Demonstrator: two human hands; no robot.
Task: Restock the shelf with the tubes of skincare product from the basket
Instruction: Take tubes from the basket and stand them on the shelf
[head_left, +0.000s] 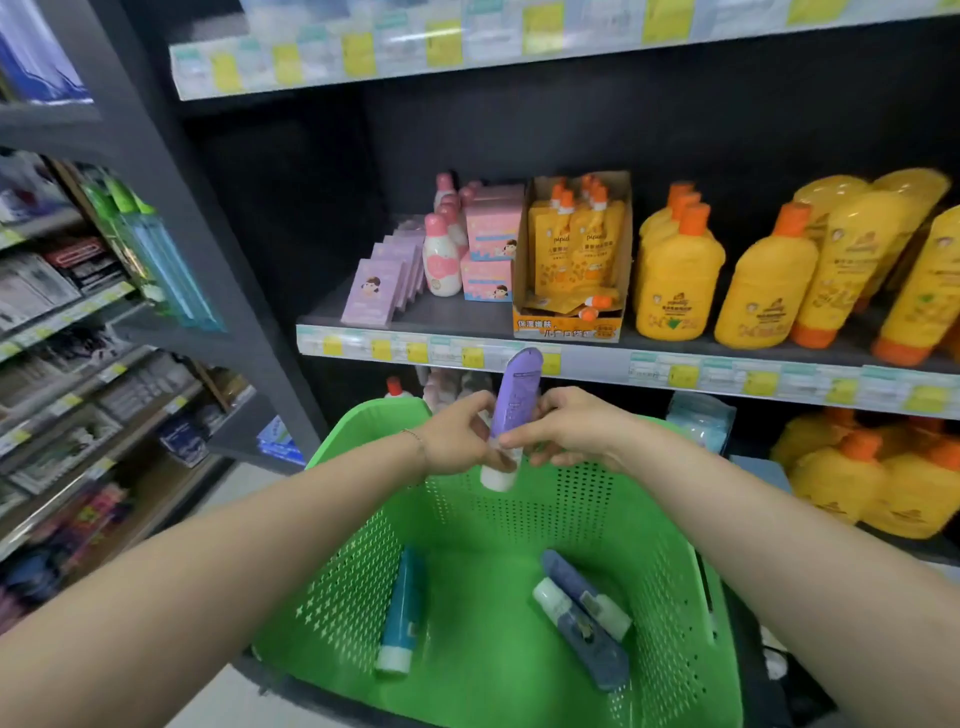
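A purple tube (514, 397) with a white cap stands upright, cap down, above the green perforated basket (675, 597). My left hand (460, 436) and my right hand (563, 428) both grip its lower part from either side. On the basket floor lie a teal tube (402, 610) at the left and two dark blue tubes (584, 616) with white caps, crossed over each other, at the right. The shelf (457, 312) just beyond holds a bare dark stretch at its left end, left of the lilac packets.
On that shelf stand lilac packets (382, 283), pink bottles (441, 254), pink boxes (491, 260), a carton of yellow pouches (571, 260) and yellow bottles (675, 275). More yellow bottles (857, 483) fill the shelf below. A side rack (78, 332) stands to the left.
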